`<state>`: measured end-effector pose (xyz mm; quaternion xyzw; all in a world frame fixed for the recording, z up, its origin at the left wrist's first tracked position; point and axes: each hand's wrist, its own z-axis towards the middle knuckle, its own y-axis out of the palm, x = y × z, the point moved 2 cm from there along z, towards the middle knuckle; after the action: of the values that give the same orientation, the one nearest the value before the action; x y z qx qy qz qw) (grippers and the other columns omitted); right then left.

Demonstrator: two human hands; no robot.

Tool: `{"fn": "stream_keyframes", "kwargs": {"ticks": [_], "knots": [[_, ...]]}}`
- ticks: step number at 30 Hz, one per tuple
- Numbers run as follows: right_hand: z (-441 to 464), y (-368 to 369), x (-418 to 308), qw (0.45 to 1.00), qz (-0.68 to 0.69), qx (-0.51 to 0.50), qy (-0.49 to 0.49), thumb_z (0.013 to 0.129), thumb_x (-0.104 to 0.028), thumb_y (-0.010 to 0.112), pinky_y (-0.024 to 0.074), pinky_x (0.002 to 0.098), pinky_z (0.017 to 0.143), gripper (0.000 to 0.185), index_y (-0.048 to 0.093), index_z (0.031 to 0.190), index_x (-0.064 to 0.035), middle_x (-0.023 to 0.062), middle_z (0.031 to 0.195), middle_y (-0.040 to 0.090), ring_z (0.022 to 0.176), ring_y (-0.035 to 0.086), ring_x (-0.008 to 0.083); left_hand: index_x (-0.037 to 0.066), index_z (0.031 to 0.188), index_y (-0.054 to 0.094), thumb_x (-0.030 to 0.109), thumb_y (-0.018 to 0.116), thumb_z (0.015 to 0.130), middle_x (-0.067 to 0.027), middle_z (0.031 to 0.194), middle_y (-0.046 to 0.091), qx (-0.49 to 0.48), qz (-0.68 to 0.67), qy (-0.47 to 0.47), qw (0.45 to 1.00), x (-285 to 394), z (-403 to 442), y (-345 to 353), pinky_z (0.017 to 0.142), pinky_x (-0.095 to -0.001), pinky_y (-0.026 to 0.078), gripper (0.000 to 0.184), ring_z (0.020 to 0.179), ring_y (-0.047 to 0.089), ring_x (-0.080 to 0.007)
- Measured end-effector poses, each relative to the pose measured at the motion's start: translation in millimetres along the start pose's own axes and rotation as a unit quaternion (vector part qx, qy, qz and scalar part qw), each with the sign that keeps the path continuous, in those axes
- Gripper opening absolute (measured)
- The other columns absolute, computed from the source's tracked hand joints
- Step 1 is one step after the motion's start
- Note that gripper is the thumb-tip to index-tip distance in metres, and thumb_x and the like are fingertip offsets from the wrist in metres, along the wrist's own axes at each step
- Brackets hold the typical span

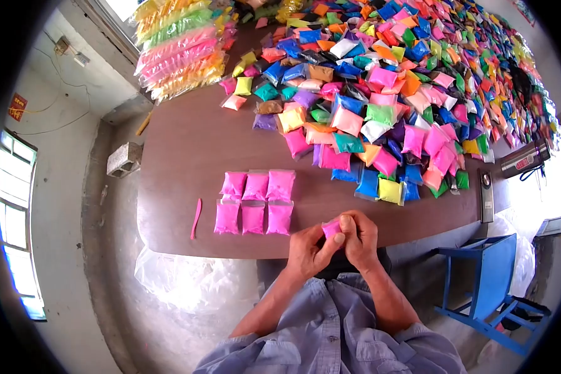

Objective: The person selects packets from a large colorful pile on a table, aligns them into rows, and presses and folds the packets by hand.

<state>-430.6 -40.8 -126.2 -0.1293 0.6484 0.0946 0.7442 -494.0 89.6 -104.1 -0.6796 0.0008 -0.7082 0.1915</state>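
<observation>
Between my two hands, just over the table's front edge, is a small pink packet (331,228). My left hand (310,249) has its fingers closed on the packet's left side. On the right side my right hand (359,240) pinches it too, thumb and fingers together. Much of the packet is hidden by the fingers. To the left of my hands, several pink packets (253,218) lie in two rows on the brown table (187,143). Farther left lies a thin pink plastic strip (196,219).
A big heap of coloured packets (380,112) covers the back and right of the table. Stacked long bags of packets (181,56) stand at the back left. A dark flask (525,158) lies at the right edge. A blue stool (489,280) is on the floor at right.
</observation>
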Motion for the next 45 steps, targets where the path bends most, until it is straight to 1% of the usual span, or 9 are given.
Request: {"fn": "stream_keyframes", "kwargs": {"ticks": [7, 16, 19, 29, 32, 34, 41, 43, 45], "knots": [[3, 2, -1, 0.999, -0.004, -0.003, -0.040, 0.108, -0.030, 0.057, 0.0450, 0.0249, 0.063, 0.033, 0.068, 0.098, -0.0002, 0.0003, 0.076, 0.063, 0.071, 0.053, 0.0064, -0.003, 0.094, 0.068, 0.017, 0.057, 0.103, -0.0113, 0.067, 0.065, -0.011, 0.036, 0.049, 0.998, -11, -1, 0, 0.051, -0.0321, 0.049, 0.024, 0.056, 0.064, -0.0185], [3, 2, -9, 0.999, 0.029, -0.011, 0.014, 0.106, -0.021, 0.058, 0.0482, 0.0302, 0.064, 0.026, 0.068, 0.096, 0.0016, 0.0041, 0.077, 0.065, 0.071, 0.056, 0.0095, -0.004, 0.098, 0.068, 0.024, 0.062, 0.102, -0.0079, 0.069, 0.065, -0.042, 0.035, 0.036, 0.998, -10, -1, -3, 0.054, -0.0281, 0.051, 0.030, 0.064, 0.064, -0.0108], [0, 1, -2, 0.999, 0.024, 0.021, 0.031, 0.105, -0.020, 0.059, 0.0477, 0.0296, 0.063, 0.025, 0.068, 0.096, 0.0012, 0.0026, 0.076, 0.064, 0.072, 0.055, 0.0078, 0.000, 0.085, 0.066, 0.035, 0.071, 0.097, -0.0160, 0.065, 0.058, -0.005, -0.029, -0.025, 0.999, -25, -4, 4, 0.053, -0.0380, 0.044, 0.037, 0.054, 0.056, -0.0276], [3, 1, -3, 1.000, -0.005, -0.012, 0.010, 0.105, -0.019, 0.058, 0.0487, 0.0304, 0.065, 0.024, 0.067, 0.098, 0.0019, 0.0077, 0.078, 0.065, 0.073, 0.058, 0.0112, 0.000, 0.091, 0.067, 0.025, 0.066, 0.100, -0.0200, 0.070, 0.062, 0.031, -0.034, -0.023, 0.999, -20, -4, 3, 0.057, -0.0410, 0.047, 0.026, 0.062, 0.062, -0.0380], [2, 1, -6, 1.000, 0.004, 0.011, -0.011, 0.104, -0.019, 0.058, 0.0494, 0.0311, 0.065, 0.023, 0.067, 0.099, 0.0019, 0.0097, 0.079, 0.066, 0.073, 0.060, 0.0129, 0.000, 0.094, 0.068, 0.023, 0.066, 0.100, -0.0166, 0.069, 0.061, -0.007, 0.021, 0.002, 1.000, -19, -2, -1, 0.056, -0.0371, 0.046, 0.024, 0.059, 0.061, -0.0283], [1, 0, -3, 1.000, 0.013, 0.012, -0.005, 0.104, -0.019, 0.059, 0.0496, 0.0313, 0.065, 0.023, 0.067, 0.099, 0.0022, 0.0095, 0.079, 0.067, 0.072, 0.061, 0.0129, -0.003, 0.097, 0.065, 0.027, 0.060, 0.105, -0.0022, 0.075, 0.062, -0.020, -0.008, -0.003, 1.000, -28, -4, 1, 0.050, -0.0287, 0.058, 0.031, 0.069, 0.061, -0.0074], [5, 0, -6, 0.997, -0.030, -0.025, -0.063, 0.101, -0.016, 0.062, 0.0469, 0.0318, 0.060, 0.020, 0.067, 0.094, 0.0020, 0.0104, 0.075, 0.064, 0.064, 0.057, 0.0148, 0.002, 0.086, 0.058, 0.023, 0.059, 0.106, 0.0028, 0.074, 0.053, 0.018, -0.057, -0.055, 0.997, -34, -4, 2, 0.050, -0.0266, 0.058, 0.029, 0.065, 0.049, -0.0028], [5, 1, -7, 0.998, -0.023, -0.027, -0.050, 0.101, -0.015, 0.062, 0.0473, 0.0317, 0.060, 0.019, 0.067, 0.094, 0.0021, 0.0108, 0.075, 0.064, 0.065, 0.058, 0.0157, -0.001, 0.077, 0.054, 0.017, 0.063, 0.103, -0.0055, 0.061, 0.047, 0.067, -0.061, -0.049, 0.995, -37, -6, 4, 0.050, -0.0333, 0.033, 0.033, 0.058, 0.038, -0.0097], [4, 2, -9, 0.999, -0.016, -0.027, -0.038, 0.100, -0.014, 0.063, 0.0477, 0.0317, 0.061, 0.018, 0.067, 0.093, 0.0021, 0.0113, 0.076, 0.065, 0.065, 0.059, 0.0165, -0.001, 0.078, 0.055, 0.017, 0.064, 0.102, -0.0041, 0.061, 0.047, 0.069, -0.061, -0.048, 0.995, -41, -6, 6, 0.050, -0.0330, 0.033, 0.032, 0.059, 0.038, -0.0089]]}}
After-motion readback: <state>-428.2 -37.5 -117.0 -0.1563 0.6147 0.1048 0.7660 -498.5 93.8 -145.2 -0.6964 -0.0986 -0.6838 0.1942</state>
